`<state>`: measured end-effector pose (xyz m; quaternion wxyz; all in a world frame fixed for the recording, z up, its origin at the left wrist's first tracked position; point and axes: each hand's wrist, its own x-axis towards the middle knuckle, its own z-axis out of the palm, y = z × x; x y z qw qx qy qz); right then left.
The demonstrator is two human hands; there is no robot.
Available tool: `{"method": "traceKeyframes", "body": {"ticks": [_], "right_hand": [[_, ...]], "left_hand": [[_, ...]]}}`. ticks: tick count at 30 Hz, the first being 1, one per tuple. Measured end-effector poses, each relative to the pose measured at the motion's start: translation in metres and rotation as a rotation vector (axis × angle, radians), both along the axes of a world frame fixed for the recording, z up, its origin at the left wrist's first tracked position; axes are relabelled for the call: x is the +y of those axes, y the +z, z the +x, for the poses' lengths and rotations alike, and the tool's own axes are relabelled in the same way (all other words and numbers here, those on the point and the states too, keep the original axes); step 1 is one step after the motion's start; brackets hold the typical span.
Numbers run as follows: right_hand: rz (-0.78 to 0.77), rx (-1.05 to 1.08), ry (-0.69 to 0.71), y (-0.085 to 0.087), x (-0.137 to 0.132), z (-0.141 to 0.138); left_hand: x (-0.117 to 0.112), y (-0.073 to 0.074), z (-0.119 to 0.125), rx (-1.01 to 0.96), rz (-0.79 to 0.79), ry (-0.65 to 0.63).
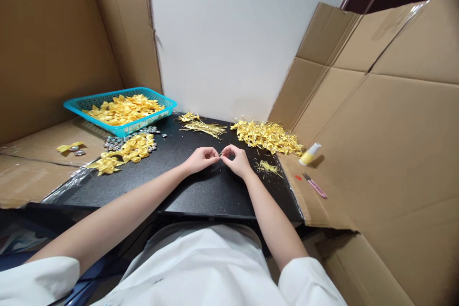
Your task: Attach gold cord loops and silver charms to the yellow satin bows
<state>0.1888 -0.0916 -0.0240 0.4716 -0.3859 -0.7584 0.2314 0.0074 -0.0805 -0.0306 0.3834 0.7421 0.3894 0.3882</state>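
My left hand [202,159] and my right hand [234,159] meet above the middle of the black table [211,196]. Each is closed in a pinch of thumb and forefinger. Between the fingertips shows a tiny bit of thin gold cord [220,155]; the rest of it is hidden or too small to make out. Just beyond my hands lies a bundle of straight gold cords [204,128]. Right of them spreads a heap of small yellow ribbon pieces with gold cord [267,137]. Short cord scraps [268,168] lie beside my right hand.
At the back left a blue basket [124,130] holds yellow ribbon bows [125,109]. In front are silver beads [114,143] and more bows [138,148]. On cardboard at right are a white-capped bottle [310,154] and pink-handled snips [315,186]. Cardboard walls [387,119] flank the table.
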Motion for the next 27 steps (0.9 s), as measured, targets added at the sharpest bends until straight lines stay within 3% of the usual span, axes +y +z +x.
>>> {"method": "traceKeyframes", "body": {"ticks": [15,22,27], "right_hand": [[-0.072,0.051,0.031,-0.0031,0.0024,-0.0002],[-0.113,0.058,0.042,-0.0060,0.0050,0.0003],[-0.133,0.051,0.054,-0.0060,0.0048,0.0005]], "left_hand": [[-0.0025,0.0001,-0.0022,0.071,0.144,-0.041],[-0.0021,0.0029,-0.0045,0.105,0.305,0.002],[-0.0014,0.0026,-0.0049,0.106,0.335,0.016]]}}
